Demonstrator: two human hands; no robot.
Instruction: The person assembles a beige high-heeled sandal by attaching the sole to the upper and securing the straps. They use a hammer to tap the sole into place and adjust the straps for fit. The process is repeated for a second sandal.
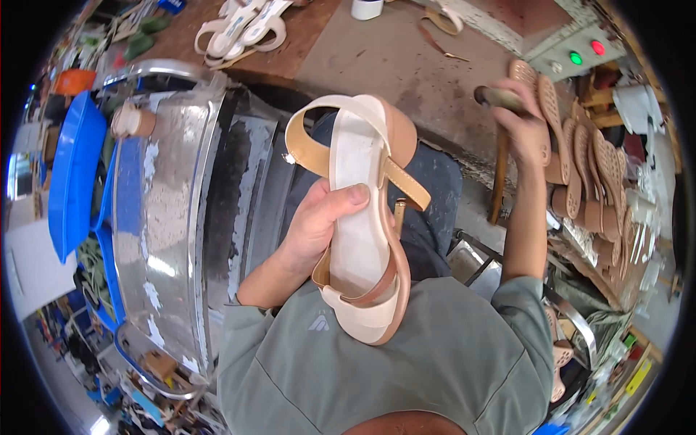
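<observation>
right hand (523,119) hiding tool handle's (499,98) middle, stacked soles (591,167) partly hidden behind it

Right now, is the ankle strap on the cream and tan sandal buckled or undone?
Undone: the cream and tan sandal's ankle strap end hangs free past the heel, in the left hand.

A grey control box (573,40) with one green and one red light stands at the top right; no packages, labels or screens show clearly

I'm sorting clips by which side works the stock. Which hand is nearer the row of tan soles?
Right. The right hand, gripping a wooden handle, touches the tan soles; the left hand holds the cream sandal well away.
</observation>
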